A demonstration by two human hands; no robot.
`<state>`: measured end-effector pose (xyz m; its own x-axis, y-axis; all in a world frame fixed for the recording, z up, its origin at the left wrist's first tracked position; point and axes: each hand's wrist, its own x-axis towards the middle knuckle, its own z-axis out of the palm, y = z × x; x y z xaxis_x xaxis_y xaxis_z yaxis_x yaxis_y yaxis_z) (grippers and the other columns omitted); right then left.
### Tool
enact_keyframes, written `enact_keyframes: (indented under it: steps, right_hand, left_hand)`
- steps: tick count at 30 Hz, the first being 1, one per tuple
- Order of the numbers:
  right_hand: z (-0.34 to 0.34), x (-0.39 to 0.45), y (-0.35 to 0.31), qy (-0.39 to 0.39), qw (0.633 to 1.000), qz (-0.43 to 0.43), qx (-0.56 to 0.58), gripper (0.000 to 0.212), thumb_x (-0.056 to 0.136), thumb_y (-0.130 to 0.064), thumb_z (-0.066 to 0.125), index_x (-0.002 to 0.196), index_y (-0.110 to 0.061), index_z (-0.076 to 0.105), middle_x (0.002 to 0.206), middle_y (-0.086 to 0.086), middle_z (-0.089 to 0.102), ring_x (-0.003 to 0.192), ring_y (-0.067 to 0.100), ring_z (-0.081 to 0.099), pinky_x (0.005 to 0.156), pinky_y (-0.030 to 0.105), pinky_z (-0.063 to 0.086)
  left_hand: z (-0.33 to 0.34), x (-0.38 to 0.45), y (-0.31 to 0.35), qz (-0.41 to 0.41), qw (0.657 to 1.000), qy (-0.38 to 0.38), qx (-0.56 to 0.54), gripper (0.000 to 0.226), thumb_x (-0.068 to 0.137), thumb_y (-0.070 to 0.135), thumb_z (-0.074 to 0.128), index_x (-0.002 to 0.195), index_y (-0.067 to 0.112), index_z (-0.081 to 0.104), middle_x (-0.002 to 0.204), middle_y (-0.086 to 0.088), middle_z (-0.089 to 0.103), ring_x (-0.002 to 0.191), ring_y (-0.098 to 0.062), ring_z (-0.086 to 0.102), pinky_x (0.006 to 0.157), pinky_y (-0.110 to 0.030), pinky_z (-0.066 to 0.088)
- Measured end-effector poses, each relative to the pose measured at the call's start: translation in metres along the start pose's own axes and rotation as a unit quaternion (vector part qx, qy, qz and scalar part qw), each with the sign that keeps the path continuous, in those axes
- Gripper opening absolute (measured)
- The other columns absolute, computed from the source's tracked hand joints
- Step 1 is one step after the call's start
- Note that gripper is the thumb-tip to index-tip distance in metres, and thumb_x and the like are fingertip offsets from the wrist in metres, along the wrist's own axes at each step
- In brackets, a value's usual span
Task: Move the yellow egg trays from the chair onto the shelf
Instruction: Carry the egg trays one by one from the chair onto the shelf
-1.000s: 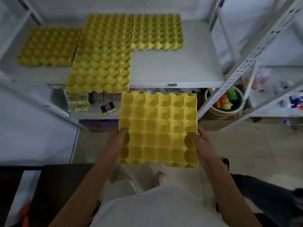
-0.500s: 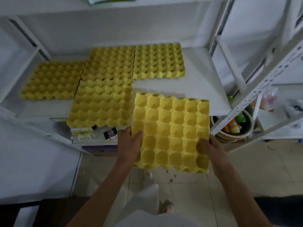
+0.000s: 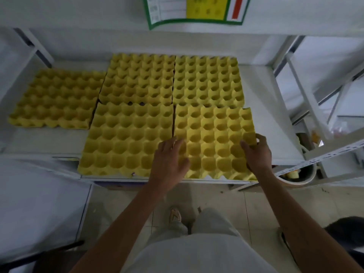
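Several yellow egg trays lie on the white shelf (image 3: 275, 123). The newest yellow egg tray (image 3: 212, 134) rests at the front right of the shelf, tight against the front middle tray (image 3: 126, 138) and the back right tray (image 3: 206, 79). My right hand (image 3: 258, 152) grips its right edge, thumb on top. Lying flat on the tray's left edge is my left hand (image 3: 169, 158), fingers spread. Another tray (image 3: 57, 99) sits at the left and one more tray (image 3: 137, 79) at the back middle.
A perforated white shelf upright (image 3: 334, 152) slants across the right side, with a bucket (image 3: 295, 176) of items below it. A green-bordered poster (image 3: 195, 10) hangs from the upper shelf. The dark chair (image 3: 39, 257) is at the lower left, behind me.
The tray I carried in the air has gone forward and down onto the shelf's front right. My left hand has shifted from gripping its edge to lying flat on it.
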<state>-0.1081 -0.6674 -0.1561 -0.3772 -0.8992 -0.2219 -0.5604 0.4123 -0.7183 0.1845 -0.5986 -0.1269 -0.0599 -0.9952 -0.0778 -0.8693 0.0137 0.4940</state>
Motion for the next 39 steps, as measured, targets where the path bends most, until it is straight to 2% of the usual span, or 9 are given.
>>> enact_keyframes:
  steps: [2, 4, 9, 18, 24, 27, 32, 35, 39]
  right_hand:
    - [0.002, 0.005, -0.001, 0.004, 1.0, -0.01, -0.017, 0.059, 0.093, -0.045, 0.068, 0.14, -0.015, 0.049, 0.122, 0.015, 0.07, 0.112, 0.035, 0.066, 0.083, 0.037, 0.048]
    - [0.001, 0.009, 0.001, 0.005, 0.999, -0.02, -0.033, 0.059, 0.093, -0.045, 0.068, 0.14, -0.016, 0.048, 0.122, 0.016, 0.069, 0.112, 0.037, 0.066, 0.084, 0.04, 0.05]
    - [0.0, 0.007, 0.0, -0.016, 0.999, -0.02, -0.038, 0.059, 0.093, -0.044, 0.068, 0.14, -0.018, 0.046, 0.125, 0.017, 0.067, 0.113, 0.038, 0.064, 0.087, 0.043, 0.05]
    - [0.0, 0.01, 0.001, -0.016, 0.996, -0.049, -0.079, 0.06, 0.093, -0.044, 0.068, 0.14, -0.014, 0.044, 0.126, 0.021, 0.066, 0.112, 0.042, 0.064, 0.089, 0.051, 0.054]
    - [0.015, -0.005, -0.025, 0.045, 0.94, -0.133, -0.312, 0.085, 0.096, -0.047, 0.057, 0.158, -0.006, 0.016, 0.147, 0.032, 0.037, 0.129, 0.048, 0.041, 0.101, 0.062, 0.039]
    - [0.057, -0.035, -0.071, 0.094, 0.92, -0.213, -0.315, 0.078, 0.1, -0.051, 0.043, 0.159, -0.005, 0.021, 0.153, 0.035, 0.033, 0.135, 0.052, 0.038, 0.106, 0.064, 0.036]
    - [0.176, -0.107, -0.165, 0.011, 0.882, -0.344, -0.322, 0.067, 0.099, -0.046, 0.048, 0.159, -0.019, 0.036, 0.16, 0.025, 0.034, 0.142, 0.045, 0.039, 0.111, 0.058, 0.037]
    - [0.245, -0.109, -0.21, -0.043, 0.853, -0.375, -0.36, 0.068, 0.101, -0.047, 0.05, 0.162, -0.029, 0.027, 0.167, 0.018, 0.023, 0.153, 0.039, 0.026, 0.119, 0.059, 0.027]
    - [0.292, -0.093, -0.23, -0.094, 0.861, -0.294, -0.404, 0.067, 0.103, -0.053, 0.038, 0.163, -0.037, 0.012, 0.171, 0.014, 0.009, 0.156, 0.04, 0.012, 0.124, 0.059, 0.017]
  left_hand:
    - [-0.004, 0.0, -0.022, 0.049, 0.994, 0.073, 0.068, 0.058, 0.093, 0.046, 0.051, 0.148, 0.026, 0.053, 0.153, -0.001, 0.049, 0.139, -0.025, 0.047, 0.106, -0.048, 0.048]
    - [-0.009, 0.007, -0.05, 0.01, 0.989, 0.104, 0.109, 0.057, 0.093, 0.05, 0.05, 0.146, 0.031, 0.053, 0.156, -0.001, 0.045, 0.143, -0.027, 0.044, 0.108, -0.05, 0.047]
    - [-0.002, 0.018, -0.094, -0.053, 0.982, 0.058, 0.17, 0.064, 0.098, 0.058, 0.038, 0.158, 0.035, 0.037, 0.173, -0.005, 0.021, 0.156, -0.034, 0.03, 0.126, -0.059, 0.023]
    - [0.003, 0.022, -0.098, -0.054, 0.983, 0.068, 0.164, 0.064, 0.097, 0.063, 0.039, 0.157, 0.041, 0.04, 0.175, -0.001, 0.018, 0.158, -0.029, 0.027, 0.126, -0.056, 0.021]
    - [-0.031, 0.017, -0.114, -0.039, 0.984, 0.094, 0.147, 0.064, 0.098, 0.067, 0.036, 0.156, 0.04, 0.043, 0.172, 0.001, 0.026, 0.16, -0.03, 0.023, 0.125, -0.054, 0.023]
    - [-0.07, 0.013, -0.158, -0.055, 0.977, 0.153, 0.137, 0.062, 0.097, 0.063, 0.042, 0.153, 0.037, 0.048, 0.17, 0.0, 0.032, 0.157, -0.029, 0.029, 0.125, -0.054, 0.023]
    - [-0.149, 0.02, -0.272, -0.099, 0.969, 0.164, 0.159, 0.067, 0.092, 0.056, 0.048, 0.153, 0.029, 0.05, 0.168, -0.008, 0.035, 0.153, -0.039, 0.035, 0.121, -0.057, 0.03]
    - [-0.185, 0.045, -0.34, -0.1, 0.976, 0.09, 0.169, 0.07, 0.096, 0.056, 0.053, 0.16, 0.032, 0.039, 0.174, -0.004, 0.022, 0.159, -0.038, 0.019, 0.126, -0.056, 0.023]
    - [-0.188, 0.06, -0.386, -0.051, 0.979, -0.012, 0.196, 0.074, 0.095, 0.062, 0.055, 0.16, 0.03, 0.038, 0.174, -0.007, 0.019, 0.16, -0.042, 0.013, 0.128, -0.059, 0.014]
